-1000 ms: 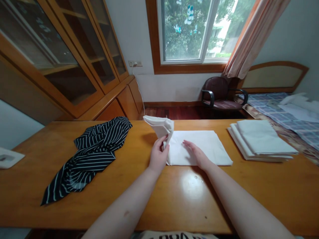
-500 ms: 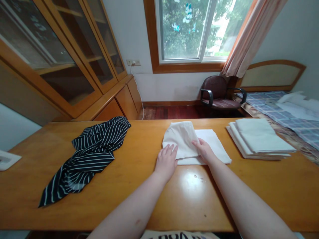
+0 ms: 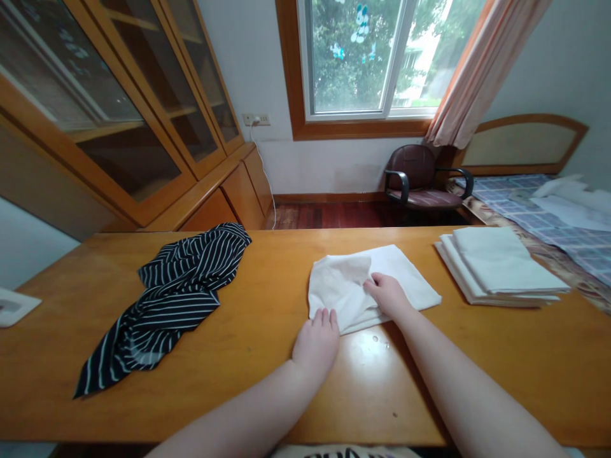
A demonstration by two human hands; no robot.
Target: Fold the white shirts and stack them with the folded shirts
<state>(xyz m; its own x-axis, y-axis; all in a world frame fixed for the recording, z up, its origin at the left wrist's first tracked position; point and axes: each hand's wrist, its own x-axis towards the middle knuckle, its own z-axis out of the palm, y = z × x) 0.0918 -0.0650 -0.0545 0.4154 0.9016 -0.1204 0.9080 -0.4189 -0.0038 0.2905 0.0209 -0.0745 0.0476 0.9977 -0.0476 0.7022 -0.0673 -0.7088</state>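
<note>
A folded white cloth (image 3: 341, 280) lies on the wooden table in front of me, its top layer creased and partly lifted. At its near left corner, the fingers of my left hand (image 3: 317, 337) are closed over the edge; the thumb is hidden. My right hand (image 3: 389, 294) pinches the top layer near the cloth's middle, with the thumb and forefinger together. The flat part of the cloth spreads out to the right beyond that hand.
A stack of folded white cloths (image 3: 501, 264) sits at the table's right. On the left lies a crumpled black-and-white striped cloth (image 3: 176, 296). Beyond the wooden table (image 3: 229, 394) are an office chair (image 3: 420, 178), a glass-fronted cabinet (image 3: 191, 184) and a bed (image 3: 563, 216).
The raised fold of white cloth has come down flatter, and its near edge has shifted toward me. My left hand has moved slightly nearer to me; the right hand is slightly lower.
</note>
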